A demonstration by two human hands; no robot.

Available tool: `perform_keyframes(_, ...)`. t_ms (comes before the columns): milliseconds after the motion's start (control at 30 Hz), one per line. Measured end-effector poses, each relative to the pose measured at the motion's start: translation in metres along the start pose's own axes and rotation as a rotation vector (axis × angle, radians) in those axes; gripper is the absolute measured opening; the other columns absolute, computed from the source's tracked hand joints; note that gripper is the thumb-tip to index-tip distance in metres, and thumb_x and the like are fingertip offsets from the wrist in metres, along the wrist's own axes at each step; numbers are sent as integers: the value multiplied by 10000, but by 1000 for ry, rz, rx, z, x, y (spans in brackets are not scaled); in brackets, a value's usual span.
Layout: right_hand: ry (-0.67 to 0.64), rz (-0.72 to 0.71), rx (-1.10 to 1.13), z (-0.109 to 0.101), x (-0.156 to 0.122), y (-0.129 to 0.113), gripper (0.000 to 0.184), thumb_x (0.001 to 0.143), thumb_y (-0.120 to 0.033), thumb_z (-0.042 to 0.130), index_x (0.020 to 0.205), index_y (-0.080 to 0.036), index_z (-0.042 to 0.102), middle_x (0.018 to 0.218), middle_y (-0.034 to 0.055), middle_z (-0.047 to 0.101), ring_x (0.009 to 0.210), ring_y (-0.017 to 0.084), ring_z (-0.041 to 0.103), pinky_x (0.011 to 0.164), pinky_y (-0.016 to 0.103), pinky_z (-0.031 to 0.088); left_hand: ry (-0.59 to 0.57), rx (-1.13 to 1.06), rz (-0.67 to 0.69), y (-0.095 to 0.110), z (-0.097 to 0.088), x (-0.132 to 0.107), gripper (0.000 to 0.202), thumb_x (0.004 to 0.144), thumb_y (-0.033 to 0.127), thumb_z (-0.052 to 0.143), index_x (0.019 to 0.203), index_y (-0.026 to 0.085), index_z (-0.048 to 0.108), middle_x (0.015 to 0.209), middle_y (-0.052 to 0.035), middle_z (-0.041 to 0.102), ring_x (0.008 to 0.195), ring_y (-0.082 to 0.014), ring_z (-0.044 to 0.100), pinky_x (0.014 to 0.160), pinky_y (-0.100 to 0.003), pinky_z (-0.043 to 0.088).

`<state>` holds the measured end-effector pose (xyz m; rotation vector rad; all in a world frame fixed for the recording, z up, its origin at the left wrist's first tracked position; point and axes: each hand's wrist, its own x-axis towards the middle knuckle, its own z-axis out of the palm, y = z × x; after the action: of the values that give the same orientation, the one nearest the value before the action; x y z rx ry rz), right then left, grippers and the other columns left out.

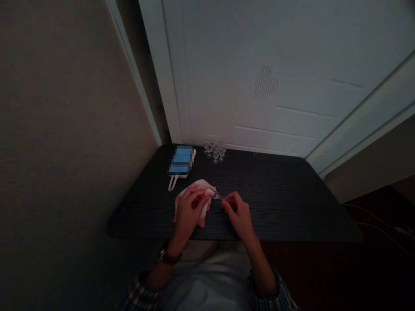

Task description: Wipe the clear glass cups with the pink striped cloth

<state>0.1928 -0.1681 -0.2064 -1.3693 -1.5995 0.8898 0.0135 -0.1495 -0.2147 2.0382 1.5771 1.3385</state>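
My left hand [189, 210] is closed around a pink and white cloth [198, 186] near the front edge of a dark table [275, 203]. A small clear glass piece [218, 196] pokes out of the cloth toward the right. My right hand [237, 213] pinches the other end of that glass piece with its fingertips. Both hands hover just above the tabletop, close together. A wristwatch [167, 256] sits on my left wrist.
A cluster of several small clear glasses [215, 151] stands at the table's back edge by a white door [275, 73]. A phone [182, 160] on a white power bank with a looped cable [173, 182] lies back left. A beige wall [65, 129] is at left.
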Motion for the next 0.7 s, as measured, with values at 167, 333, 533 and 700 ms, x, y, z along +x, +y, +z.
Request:
perform_keyframes(167,-36,16,-43,0,0,0,258,944,-299,578,1164,-166,600,1138,73,650,912,195,667,771,389,565,-9,-10,3,-2,0,-1,268,923,304,579,1161,185,602,1203,-87,626,1003,-223,638,846,-436,542)
perform_keyframes(333,-46,16,-80,-1,-1,-3,250,946,-300,574,1157,-170,606,1148,72,649,925,199,665,783,393,562,-15,-18,-1,0,0,0,266,922,303,580,1159,184,603,1197,-86,628,994,-221,640,838,-430,546)
perform_keyframes(533,-13,-7,-81,0,0,0,253,945,-297,576,1160,-167,603,1140,73,651,916,196,667,776,391,564,-18,-22,-10,2,-1,0,270,921,304,582,1159,181,602,1192,-86,629,992,-222,641,837,-433,545)
perform_keyframes(700,52,-33,-77,1,3,4,260,944,-292,578,1174,-173,595,1153,75,645,926,198,663,783,396,562,-30,-42,-3,2,0,-1,261,922,309,580,1149,183,606,1175,-82,635,966,-214,647,815,-416,554)
